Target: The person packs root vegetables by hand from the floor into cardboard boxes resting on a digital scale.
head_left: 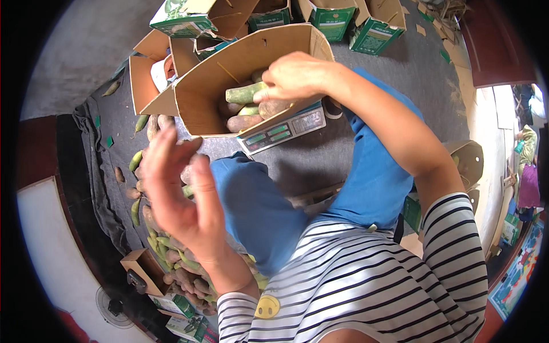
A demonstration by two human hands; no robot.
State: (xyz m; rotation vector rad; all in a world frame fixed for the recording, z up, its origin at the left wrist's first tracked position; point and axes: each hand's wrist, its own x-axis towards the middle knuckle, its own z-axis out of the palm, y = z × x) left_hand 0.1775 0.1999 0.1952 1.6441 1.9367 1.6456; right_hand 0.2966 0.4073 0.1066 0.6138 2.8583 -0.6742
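Striped sleeves and blue knees sit closest; my left hand (177, 194) hovers empty, fingers spread, over sweet potatoes (171, 268) heaped on a grey floor cloth (320, 154), while my right hand (297, 77) grips a potato (274, 107) inside the cardboard box (229, 74) on the scale (283, 130)

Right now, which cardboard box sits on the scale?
The big open box with the right hand in it. It rests on the scale; the green boxes stand behind.

Two hands (177, 194), one open cardboard box (229, 86) on one scale (283, 132), four green cartons (329, 17) behind.
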